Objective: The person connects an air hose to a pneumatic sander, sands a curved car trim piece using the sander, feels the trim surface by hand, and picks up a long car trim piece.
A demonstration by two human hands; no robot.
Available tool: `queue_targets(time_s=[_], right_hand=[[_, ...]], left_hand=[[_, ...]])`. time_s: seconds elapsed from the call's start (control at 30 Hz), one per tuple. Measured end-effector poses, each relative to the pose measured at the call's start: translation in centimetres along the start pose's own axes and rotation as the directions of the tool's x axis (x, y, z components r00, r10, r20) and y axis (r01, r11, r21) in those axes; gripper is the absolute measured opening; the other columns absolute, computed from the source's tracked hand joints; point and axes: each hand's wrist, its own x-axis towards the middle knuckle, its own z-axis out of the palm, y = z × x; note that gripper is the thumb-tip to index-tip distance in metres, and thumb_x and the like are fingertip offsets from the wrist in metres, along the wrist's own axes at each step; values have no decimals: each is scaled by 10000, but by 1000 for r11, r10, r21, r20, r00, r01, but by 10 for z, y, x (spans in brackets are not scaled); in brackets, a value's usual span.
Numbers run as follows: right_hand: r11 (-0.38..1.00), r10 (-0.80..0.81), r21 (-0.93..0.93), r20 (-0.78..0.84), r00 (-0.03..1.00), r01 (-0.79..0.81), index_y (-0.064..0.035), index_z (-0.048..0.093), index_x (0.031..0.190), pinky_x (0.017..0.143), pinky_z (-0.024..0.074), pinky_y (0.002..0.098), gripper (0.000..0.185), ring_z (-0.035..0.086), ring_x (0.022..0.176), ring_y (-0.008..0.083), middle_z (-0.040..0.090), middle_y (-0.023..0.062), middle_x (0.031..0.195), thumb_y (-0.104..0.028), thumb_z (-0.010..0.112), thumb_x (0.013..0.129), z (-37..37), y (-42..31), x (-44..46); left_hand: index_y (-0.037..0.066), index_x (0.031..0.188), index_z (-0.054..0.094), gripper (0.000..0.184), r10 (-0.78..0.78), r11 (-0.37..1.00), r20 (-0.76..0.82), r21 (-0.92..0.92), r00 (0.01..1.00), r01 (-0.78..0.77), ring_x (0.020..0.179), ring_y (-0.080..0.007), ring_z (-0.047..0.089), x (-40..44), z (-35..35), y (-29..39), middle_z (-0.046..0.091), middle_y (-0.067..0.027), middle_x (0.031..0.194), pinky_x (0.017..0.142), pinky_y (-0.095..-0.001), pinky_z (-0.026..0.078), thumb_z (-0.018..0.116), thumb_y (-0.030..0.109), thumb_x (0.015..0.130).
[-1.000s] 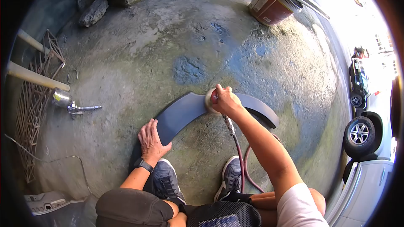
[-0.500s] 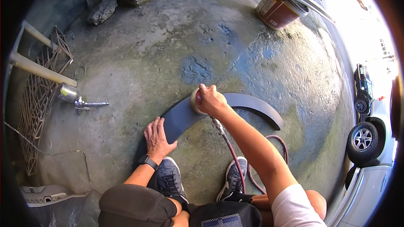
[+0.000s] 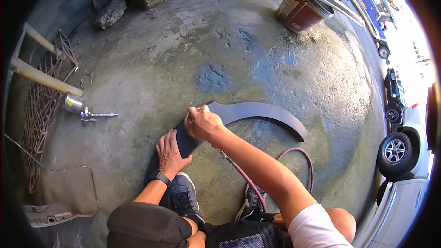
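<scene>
A curved, dark grey fender flare [image 3: 268,111] lies on the concrete floor in front of my feet. Near its left end my right hand [image 3: 205,123] is wrapped round an air sander [image 3: 188,126], which sits on the flare's surface; most of the tool is hidden by the fingers. A reddish air hose [image 3: 240,171] runs from the sander back past my right shoe. My left hand [image 3: 170,154], with a dark watch on its wrist, lies on the left end of the flare just beside the sander, fingers stretched out and thumb apart.
At the left, a spray gun [image 3: 87,111] hangs by a rusty metal lattice [image 3: 41,124]. A red-brown bucket [image 3: 298,13] stands at the back right, a rock [image 3: 111,13] at the back left. Parked vehicles, one with a large wheel [image 3: 395,152], line the right side.
My right hand has moved the sander left along the flare, closer to my left hand. The hose has shifted with it. My left hand has stayed in place.
</scene>
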Motion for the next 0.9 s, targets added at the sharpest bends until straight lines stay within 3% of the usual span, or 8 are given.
queue_targets(time_s=[0.17,0.23,0.37,0.5,0.7,0.83,0.9], right_hand=[[1000,-9,6,7,1000,9,-44,570,1203,711,615,470,401,730,859,402,647,280,1028,-364,610,964,-2,10,1],[997,13,-70,-11,1000,-13,-44,567,1204,719,619,472,392,729,868,406,644,273,1008,-349,609,962,-3,31,9],[977,156,-143,-7,988,-156,-84,534,1344,741,629,462,430,746,917,398,620,274,1111,-354,547,1010,-29,79,8],[943,306,-149,40,951,-297,-103,500,1402,735,632,462,474,750,917,414,597,285,1177,-349,582,1005,-46,114,7],[960,241,-160,64,968,-229,-109,485,1408,782,636,429,537,746,979,393,596,272,1199,-306,667,942,-35,93,-2],[994,105,30,39,994,-107,-95,582,1236,804,626,466,316,731,993,400,633,262,1112,-290,582,987,-14,35,-4],[1000,20,20,17,1000,-20,-78,612,1175,816,602,481,280,729,952,391,650,249,1050,-285,562,993,-1,11,-9]], left_hand=[[51,1539,362,1100,-12,1000,23,-12,1000,12,1391,-390,421,1,-2,1,450,-171,1547,1162,-554,337,925,347,642],[52,1541,361,1102,-14,1000,23,-11,1000,14,1394,-391,419,1,-3,0,447,-170,1552,1164,-556,335,925,344,640],[60,1547,358,1103,2,1000,5,7,1000,-2,1401,-393,413,0,-2,0,439,-170,1561,1168,-562,327,921,350,643],[72,1553,355,1102,0,1000,3,11,1000,0,1409,-392,406,0,-1,0,428,-170,1571,1175,-570,316,914,361,648],[48,1531,373,1089,4,1000,-7,25,1000,-4,1402,-388,404,-1,-4,5,448,-174,1543,1185,-551,314,917,319,627],[39,1535,365,1099,8,1000,-11,8,1000,-8,1407,-391,402,-1,0,3,451,-182,1538,1187,-554,313,918,316,626],[32,1536,358,1111,26,1000,-8,16,1000,-25,1405,-396,403,1,0,4,455,-185,1533,1194,-554,309,920,321,623]])
